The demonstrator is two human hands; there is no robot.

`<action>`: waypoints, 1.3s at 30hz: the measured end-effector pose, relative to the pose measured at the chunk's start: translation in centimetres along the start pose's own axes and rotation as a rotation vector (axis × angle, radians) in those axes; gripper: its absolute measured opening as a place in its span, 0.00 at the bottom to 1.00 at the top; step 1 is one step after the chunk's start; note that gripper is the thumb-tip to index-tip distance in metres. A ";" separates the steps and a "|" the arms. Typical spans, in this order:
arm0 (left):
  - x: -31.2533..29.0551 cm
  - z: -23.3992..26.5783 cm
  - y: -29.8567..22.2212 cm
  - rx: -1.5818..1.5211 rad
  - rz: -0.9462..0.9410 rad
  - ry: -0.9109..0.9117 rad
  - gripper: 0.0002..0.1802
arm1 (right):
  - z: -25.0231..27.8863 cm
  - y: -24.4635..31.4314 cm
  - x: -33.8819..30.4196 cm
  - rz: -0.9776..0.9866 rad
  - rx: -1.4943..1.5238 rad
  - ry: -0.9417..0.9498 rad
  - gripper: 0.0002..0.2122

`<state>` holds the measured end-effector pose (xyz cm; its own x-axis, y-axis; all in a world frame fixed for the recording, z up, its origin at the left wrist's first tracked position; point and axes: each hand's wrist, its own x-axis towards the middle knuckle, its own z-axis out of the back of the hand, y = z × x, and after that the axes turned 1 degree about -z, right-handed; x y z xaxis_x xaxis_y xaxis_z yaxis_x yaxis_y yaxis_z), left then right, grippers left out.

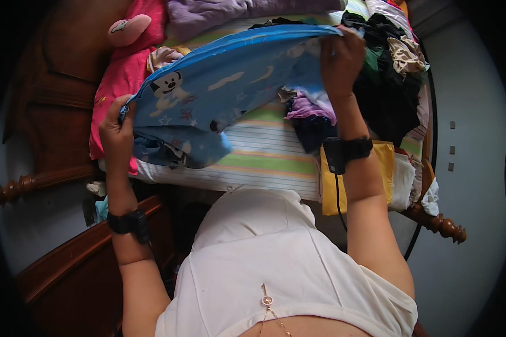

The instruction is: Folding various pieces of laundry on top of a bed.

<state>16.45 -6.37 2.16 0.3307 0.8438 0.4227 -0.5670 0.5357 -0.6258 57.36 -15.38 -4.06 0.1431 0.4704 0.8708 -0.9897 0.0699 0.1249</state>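
Note:
A blue cloth printed with cartoon dogs and stars is stretched between my two hands above the bed. My left hand pinches its left corner, with fingers closed at the edge. Farther away and higher, my right hand grips the opposite upper corner. The cloth's top edge runs nearly taut between them, while its lower left part hangs in loose folds over the striped sheet. What the cloth is, a pillowcase or a garment, I cannot tell.
Dark clothes lie heaped at the right, with a beige piece on top. Lilac and navy clothes sit mid-bed. A folded yellow cloth hangs over the near edge. Pink bedding lies left, beside the wooden headboard.

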 end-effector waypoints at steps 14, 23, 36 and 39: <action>2.4 -1.9 1.6 0.148 -0.051 -0.162 0.08 | 0.9 0.1 0.2 0.140 0.134 0.167 0.01; 1.8 0.0 4.8 0.064 0.014 -0.184 0.10 | 1.1 -0.1 -0.9 0.224 0.171 0.388 0.04; 2.9 7.6 3.8 0.177 -0.215 -0.557 0.12 | 12.3 2.7 4.7 0.003 1.130 0.995 0.09; 3.7 8.1 2.3 0.453 -0.292 -0.450 0.13 | 12.6 1.0 4.5 -0.183 1.409 1.028 0.18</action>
<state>10.24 -2.28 7.53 0.2285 0.5194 0.8234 -0.7935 0.5894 -0.1516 57.02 -24.30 5.99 -0.3646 0.8993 0.2416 -0.1286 -0.3056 0.9434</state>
